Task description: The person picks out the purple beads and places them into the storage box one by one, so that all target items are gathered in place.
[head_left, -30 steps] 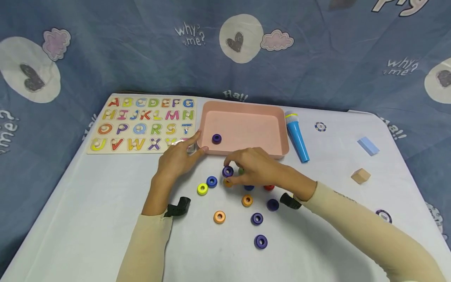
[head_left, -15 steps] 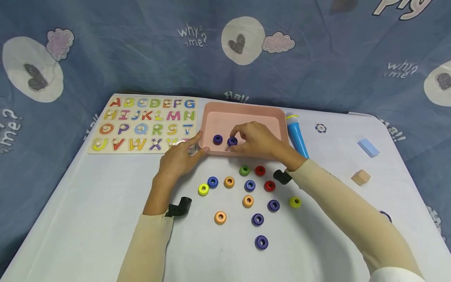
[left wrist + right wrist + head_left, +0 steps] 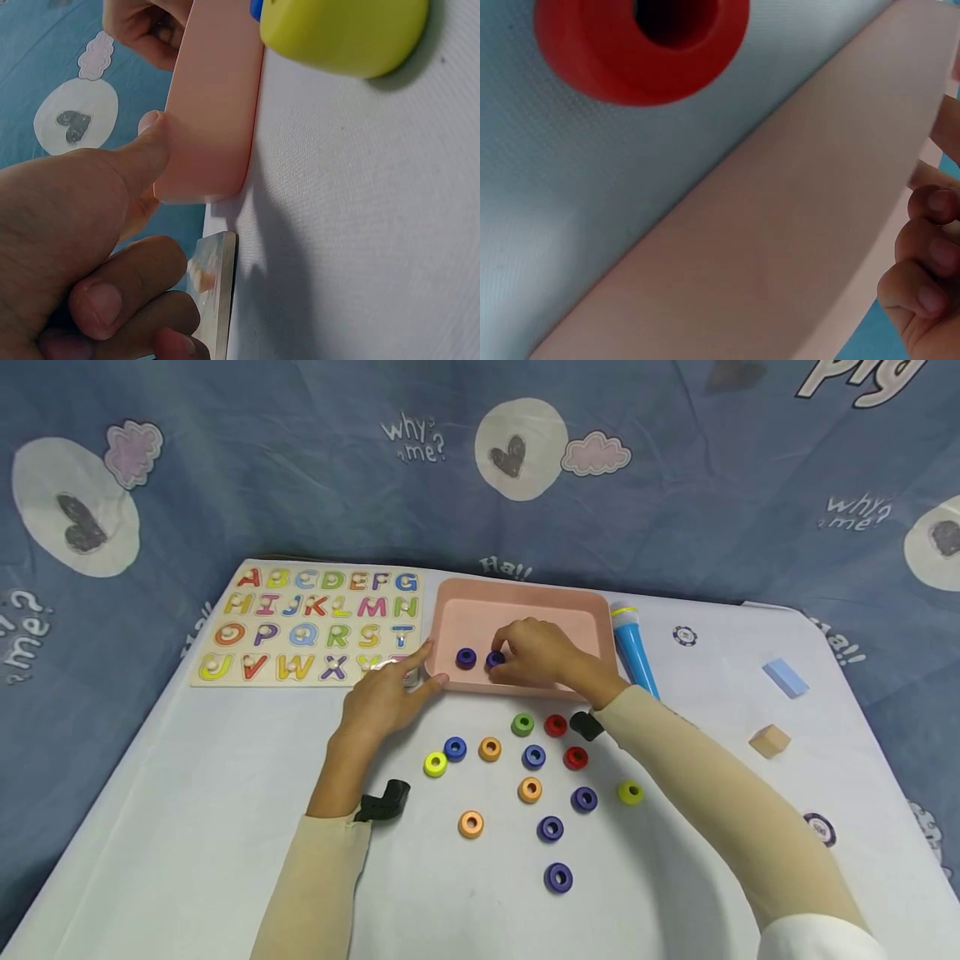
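Note:
A pink tray [image 3: 592,635] sits at the table's far middle with a purple ring [image 3: 466,658] lying in it. My right hand [image 3: 501,662] reaches into the tray and pinches a second purple ring [image 3: 492,658] just right of the first. My left hand [image 3: 431,664] rests at the tray's front left corner, index finger along the left wall and thumb [image 3: 150,142] pressed against the tray wall [image 3: 214,112]. Several coloured rings lie loose in front of the tray, among them a yellow ring [image 3: 435,764] and a red ring [image 3: 556,725]. The right wrist view shows a red ring [image 3: 641,45] and the tray wall [image 3: 780,247].
An alphabet puzzle board [image 3: 300,627] lies left of the tray. A blue toy microphone [image 3: 633,647] lies along the tray's right side. Further right are a poker chip [image 3: 684,636], a blue block [image 3: 784,677], a wooden cube [image 3: 769,741] and another chip [image 3: 819,828].
My right hand lifted a purple ring from the loose group and carried it into the tray, beside the first purple ring. The left hand stayed at the tray's corner.

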Action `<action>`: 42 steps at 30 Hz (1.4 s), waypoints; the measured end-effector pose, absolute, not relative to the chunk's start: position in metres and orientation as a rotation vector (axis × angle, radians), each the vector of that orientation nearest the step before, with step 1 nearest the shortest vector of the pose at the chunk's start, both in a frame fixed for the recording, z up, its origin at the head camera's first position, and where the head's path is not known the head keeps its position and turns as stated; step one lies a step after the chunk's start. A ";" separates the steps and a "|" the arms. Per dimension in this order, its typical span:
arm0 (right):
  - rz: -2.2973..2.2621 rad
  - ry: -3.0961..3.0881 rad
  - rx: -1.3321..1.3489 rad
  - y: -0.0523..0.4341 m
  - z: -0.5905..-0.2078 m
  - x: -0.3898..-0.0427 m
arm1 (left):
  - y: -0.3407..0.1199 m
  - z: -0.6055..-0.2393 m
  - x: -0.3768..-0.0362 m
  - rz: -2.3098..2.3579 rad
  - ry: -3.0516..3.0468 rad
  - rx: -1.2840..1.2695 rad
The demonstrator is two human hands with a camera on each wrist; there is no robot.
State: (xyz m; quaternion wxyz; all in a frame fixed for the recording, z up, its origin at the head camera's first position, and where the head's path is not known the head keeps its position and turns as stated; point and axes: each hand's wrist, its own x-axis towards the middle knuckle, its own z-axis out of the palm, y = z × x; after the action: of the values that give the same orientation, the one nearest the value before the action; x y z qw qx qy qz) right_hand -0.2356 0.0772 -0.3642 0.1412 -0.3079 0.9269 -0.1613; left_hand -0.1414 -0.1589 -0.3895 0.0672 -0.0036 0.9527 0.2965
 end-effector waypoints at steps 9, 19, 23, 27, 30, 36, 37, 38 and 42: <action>-0.388 2.706 -0.883 0.082 -0.364 -0.233 | -0.156 -0.388 -0.142 0.886 2.872 -0.007; -0.514 2.752 -0.988 0.105 -0.347 -0.207 | -0.156 -0.388 -0.142 0.869 2.876 -0.003; -0.597 2.766 -1.077 0.116 -0.343 -0.187 | -0.157 -0.388 -0.142 0.871 2.881 0.000; -0.674 2.723 -1.109 0.129 -0.344 -0.165 | -0.158 -0.389 -0.141 0.884 2.877 -0.005; -0.723 2.689 -1.091 0.141 -0.347 -0.147 | -0.158 -0.390 -0.141 0.887 2.874 -0.002; -0.751 2.685 -1.030 0.158 -0.348 -0.114 | -0.158 -0.389 -0.141 0.882 2.872 -0.004; -0.755 2.679 -1.030 0.159 -0.348 -0.109 | -0.158 -0.389 -0.141 0.884 2.870 -0.006; -0.765 2.666 -1.033 0.161 -0.349 -0.104 | -0.158 -0.389 -0.141 0.886 2.867 -0.010; -0.767 2.617 -1.046 0.164 -0.353 -0.086 | -0.157 -0.388 -0.142 0.892 2.862 -0.017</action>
State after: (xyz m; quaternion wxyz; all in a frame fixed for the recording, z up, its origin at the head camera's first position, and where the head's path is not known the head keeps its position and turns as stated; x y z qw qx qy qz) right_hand -0.0856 0.1635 -0.3533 0.1100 -0.3560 0.8905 -0.2611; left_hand -0.1417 -0.1574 -0.3884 0.0721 -0.0058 0.9522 0.2967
